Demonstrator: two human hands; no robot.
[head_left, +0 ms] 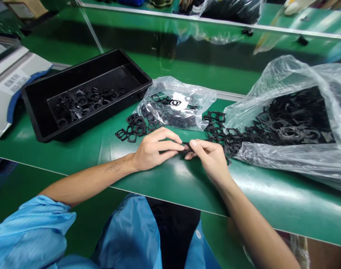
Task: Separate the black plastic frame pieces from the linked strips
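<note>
Between my two hands, just above the green table, is a small black plastic part. The fingertips of my left hand press on its left side. My right hand pinches its right end between thumb and fingers. Most of the part is hidden behind the fingers. Beyond my left hand lies a loose group of black ring-shaped parts. More such parts are heaped past my right hand, spilling from the mouth of a large clear plastic bag.
A black tray at the left holds many similar parts. Beside it, a smaller clear bag has parts in and on it. A white and blue machine stands at the far left. A glossy green partition runs along the back.
</note>
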